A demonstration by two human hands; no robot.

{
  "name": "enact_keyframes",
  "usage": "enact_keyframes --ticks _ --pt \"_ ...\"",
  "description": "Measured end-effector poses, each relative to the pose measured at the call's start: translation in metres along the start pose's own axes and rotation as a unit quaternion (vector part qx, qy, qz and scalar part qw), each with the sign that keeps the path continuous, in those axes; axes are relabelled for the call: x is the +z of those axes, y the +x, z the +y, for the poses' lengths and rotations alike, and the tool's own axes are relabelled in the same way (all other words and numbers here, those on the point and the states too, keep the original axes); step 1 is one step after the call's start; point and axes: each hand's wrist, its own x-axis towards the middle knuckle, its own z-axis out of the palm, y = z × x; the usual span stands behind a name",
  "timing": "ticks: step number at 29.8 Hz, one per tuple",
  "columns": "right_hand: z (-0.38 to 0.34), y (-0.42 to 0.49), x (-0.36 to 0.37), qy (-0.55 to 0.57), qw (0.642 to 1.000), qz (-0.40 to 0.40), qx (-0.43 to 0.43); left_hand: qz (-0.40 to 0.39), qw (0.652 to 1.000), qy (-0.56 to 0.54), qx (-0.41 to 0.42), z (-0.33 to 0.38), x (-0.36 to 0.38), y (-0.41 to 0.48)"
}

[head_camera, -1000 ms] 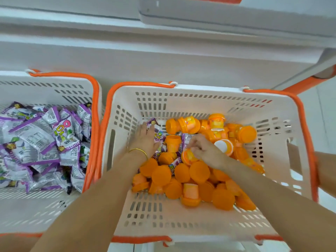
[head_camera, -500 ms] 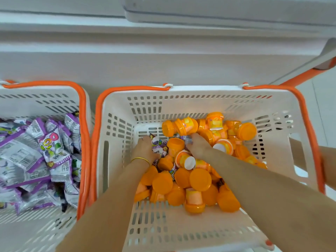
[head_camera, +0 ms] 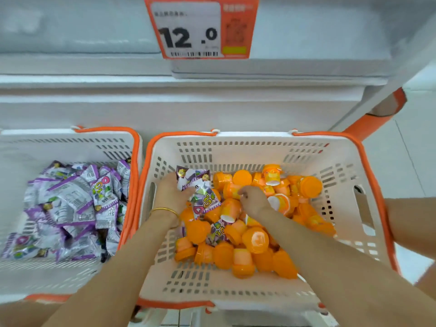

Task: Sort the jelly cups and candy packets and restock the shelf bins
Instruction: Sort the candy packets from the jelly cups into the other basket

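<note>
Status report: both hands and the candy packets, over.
Left hand holds purple candy packets. Right hand among orange jelly cups, grip unclear. One packet half buried under cups.

Left hand: we find the left hand [head_camera: 171, 197] raised off the jelly cups [head_camera: 257, 239], where it lay palm-down a second ago. It now grips a bunch of candy packets [head_camera: 198, 192].
Candy packets: these were half buried under that hand and are now lifted clear above the heap.
Right hand: the right hand [head_camera: 253, 201] no longer pinches the pale-ended cup. Its fingers now curl down among the cups, and we cannot tell whether they hold anything.
View: the camera has tipped upward, and a price tag [head_camera: 200, 29] reading 12.0 has come into sight above the right basket [head_camera: 259, 147].
</note>
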Motion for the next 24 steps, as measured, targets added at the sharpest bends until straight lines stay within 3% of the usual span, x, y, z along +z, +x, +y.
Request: enact_keyframes --ticks 2,4,7,8,11,16,19,22,24 --pt "-0.006 -0.013 -0.016 0.08 0.996 0.042 -0.022 -0.015 0.999 -0.024 -0.03 0.012 -0.008 -0.01" --pt "-0.019 -0.028 -0.04 0.179 0.983 0.036 -0.035 -0.032 0.995 -0.072 -0.063 0.026 -0.017 -0.019" --pt "-0.05 -0.06 -0.078 0.385 0.921 -0.049 -0.047 -0.077 0.974 -0.195 -0.084 0.052 -0.035 -0.032" --pt "-0.059 -0.068 -0.087 0.402 0.909 -0.089 -0.057 -0.083 0.972 -0.204 -0.078 0.061 -0.041 -0.037" --pt "-0.08 -0.085 -0.098 0.361 0.914 -0.144 -0.118 -0.111 0.959 -0.257 -0.048 0.079 -0.058 -0.052" --pt "-0.11 -0.1 -0.101 0.342 0.919 -0.097 -0.171 -0.117 0.943 -0.312 -0.014 0.08 -0.079 -0.07" --pt "-0.12 -0.111 -0.099 0.326 0.922 -0.113 -0.175 -0.105 0.934 -0.34 -0.042 0.062 -0.088 -0.071" --pt "-0.12 -0.112 -0.095 0.337 0.923 -0.123 -0.138 0.01 0.905 -0.415 -0.092 0.046 -0.098 -0.072" --pt "-0.115 -0.108 -0.093 0.334 0.932 -0.104 -0.098 0.12 0.834 -0.524 -0.121 0.036 -0.111 -0.07"
